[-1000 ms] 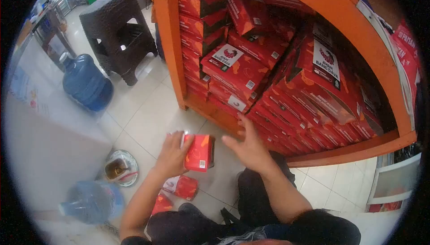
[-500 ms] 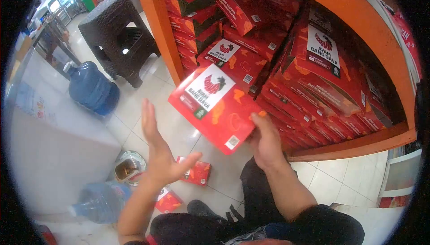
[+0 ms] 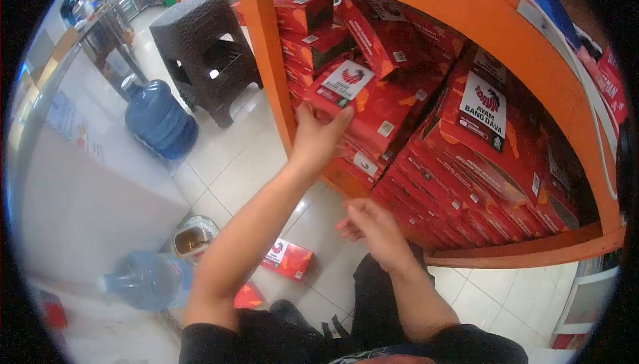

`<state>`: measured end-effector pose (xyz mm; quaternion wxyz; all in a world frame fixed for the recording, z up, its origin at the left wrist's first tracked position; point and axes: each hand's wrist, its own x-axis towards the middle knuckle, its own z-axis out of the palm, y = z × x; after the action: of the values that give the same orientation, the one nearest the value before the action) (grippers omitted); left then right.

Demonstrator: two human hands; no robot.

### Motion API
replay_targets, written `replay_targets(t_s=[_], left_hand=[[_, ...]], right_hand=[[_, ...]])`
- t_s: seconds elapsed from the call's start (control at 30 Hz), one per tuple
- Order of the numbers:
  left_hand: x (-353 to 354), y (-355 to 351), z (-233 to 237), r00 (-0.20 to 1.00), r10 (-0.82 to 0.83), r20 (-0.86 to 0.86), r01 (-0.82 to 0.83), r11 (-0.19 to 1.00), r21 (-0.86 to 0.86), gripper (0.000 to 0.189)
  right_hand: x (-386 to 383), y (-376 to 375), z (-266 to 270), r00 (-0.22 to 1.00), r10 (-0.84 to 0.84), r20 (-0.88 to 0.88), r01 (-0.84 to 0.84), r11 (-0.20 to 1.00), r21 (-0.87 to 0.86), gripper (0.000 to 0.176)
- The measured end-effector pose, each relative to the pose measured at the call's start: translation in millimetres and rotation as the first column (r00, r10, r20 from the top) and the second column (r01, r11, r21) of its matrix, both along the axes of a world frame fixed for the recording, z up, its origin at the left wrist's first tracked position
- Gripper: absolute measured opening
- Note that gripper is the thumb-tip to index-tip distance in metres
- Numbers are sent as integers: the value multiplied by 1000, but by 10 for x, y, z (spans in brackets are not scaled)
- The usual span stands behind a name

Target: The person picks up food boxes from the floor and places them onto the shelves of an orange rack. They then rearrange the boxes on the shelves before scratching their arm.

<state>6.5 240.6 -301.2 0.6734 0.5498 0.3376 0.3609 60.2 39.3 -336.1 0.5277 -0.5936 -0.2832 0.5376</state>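
Observation:
A red "Ayam Bang Dava" box (image 3: 383, 107) lies on a stack inside the orange shelf, its white logo panel facing up. My left hand (image 3: 316, 139) grips its near left edge, with the thumb and fingers at the box; the fingers' far side is hidden. My right hand (image 3: 378, 234) is in front of the shelf, below the stack, holding nothing, its fingers loosely curled and a little apart. Another red box (image 3: 289, 261) lies on the floor near my feet, and a further one (image 3: 248, 295) is partly behind my left forearm.
The orange shelf frame (image 3: 266, 64) borders several stacked red boxes (image 3: 482, 177). Left of it stand a dark plastic stool (image 3: 200, 44) and a blue water jug (image 3: 161, 119). A second clear jug (image 3: 150, 281) and a metal container (image 3: 194, 237) are on the lower left.
The red box has gone from my right hand in front of the shelf onto the stack. My left hand has reached up to it. My right hand has let go and dropped lower.

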Motion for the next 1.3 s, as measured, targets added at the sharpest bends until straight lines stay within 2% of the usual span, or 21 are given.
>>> replay_targets(t_s=[0.07,0.27,0.37,0.43,0.5,0.57,0.63,0.7,0.77,0.8,0.87,0.9,0.93,0.97,1.03,1.1,1.13,1.17,1.23,1.27,1.3], left_hand=[[190,58,-65,997,71,-26,-66,986,153,69],[-145,149,-146,998,36,-42,-27,981,194,97],[-1005,62,-601,919,112,-378,48,919,391,112],[-1675,-137,-1179,634,169,-754,471,689,551,109],[-2124,-575,-1792,214,188,-959,842,462,278,120],[-2378,-939,-2087,-29,231,-973,977,211,21,129],[-2532,-1009,-2670,36,307,-951,992,101,70,137],[-2543,-964,-2865,109,255,-961,984,109,141,106],[-2707,-894,-3536,351,312,-883,905,131,406,79],[-2666,-839,-3407,252,229,-940,923,235,305,76],[-2585,-695,-2961,152,60,-986,943,288,163,79],[-2582,-633,-2945,295,40,-955,883,371,289,88],[-2334,-526,-2352,234,-98,-967,859,486,159,94],[-2206,-418,-2030,262,-77,-962,869,452,201,94],[-2097,-394,-1557,536,26,-844,740,467,484,95],[-1926,-468,-908,603,39,-797,731,372,572,97],[-1841,-479,-641,661,54,-748,708,283,647,99],[-1793,-467,-440,663,59,-746,706,282,650,99],[-1725,-446,-161,751,122,-650,659,-74,748,98],[-1718,-471,-114,752,131,-646,658,-78,749,98],[-1731,-519,-91,852,183,-490,487,65,871,101]], right_hand=[[5,-15,9,997,16,79,-16,1000,1,29],[12,-82,123,949,180,261,-131,973,-192,31],[38,-142,86,903,265,338,-200,956,-214,32],[23,-160,58,909,264,323,-208,958,-200,33],[19,-171,25,895,278,347,-215,954,-209,35],[6,-157,12,879,275,390,-206,956,-211,37],[2,-151,-15,778,385,496,-305,922,-237,41],[-58,-136,58,757,399,517,-313,916,-249,42],[-79,-135,142,735,388,556,-290,921,-259,43],[-50,-133,148,716,426,553,-316,904,-288,45],[-40,-197,78,707,406,579,-279,913,-299,47],[-23,-209,-31,732,316,604,-231,948,-217,56],[9,-186,-95,749,233,620,-189,972,-136,65],[-7,-130,-127,736,188,650,-153,982,-111,65],[-50,-80,-161,690,-35,723,16,999,34,86],[-99,-33,-136,752,-4,659,4,1000,1,97],[-154,-13,-107,893,-32,450,16,999,38,91],[-179,1,-70,976,-48,211,33,997,75,86],[-142,35,49,985,-40,166,30,998,59,76],[-110,53,96,992,-36,117,32,999,38,66],[-94,51,110,993,-36,115,31,999,45,66]])
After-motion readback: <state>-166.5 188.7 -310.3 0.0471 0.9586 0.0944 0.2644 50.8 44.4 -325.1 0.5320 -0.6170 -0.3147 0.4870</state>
